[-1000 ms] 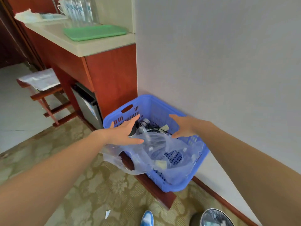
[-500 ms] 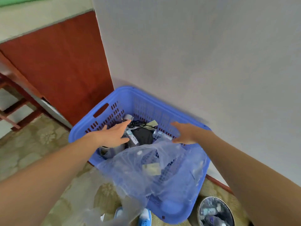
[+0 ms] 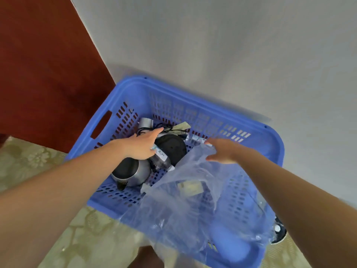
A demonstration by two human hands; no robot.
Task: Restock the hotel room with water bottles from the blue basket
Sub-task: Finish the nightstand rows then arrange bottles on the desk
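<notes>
Head view: one blue basket (image 3: 276,151) stood on the patterned floor (image 3: 29,161), its far side against a grey wall (image 3: 212,45) and its left corner beside a red-brown cabinet (image 3: 48,74).

Two bottles showed in the basket, both lying down. One bottle (image 3: 161,157) lay near the basket's middle, partly under the left hand. The second bottle (image 3: 195,139) lay by the far wall of the basket, just beyond the right hand's fingertips.

One steel kettle (image 3: 133,174) sat in the near-left part of the basket. One black disc (image 3: 172,147) lay in the middle, between the two bottles. One black cable (image 3: 150,129) and one silver cylinder (image 3: 144,122) lay toward the far-left corner.

One clear bag (image 3: 193,200) was draped over the near-right part of the basket and spilled over its near rim.

The left hand (image 3: 141,146) reached into the basket above the kettle, its fingers straight and held together, clamped on nothing. The right hand (image 3: 222,151) reached in over the bag, fingers stretched out and slightly apart, touching the bag's upper edge. Blur hid whether they pinched it.
</notes>
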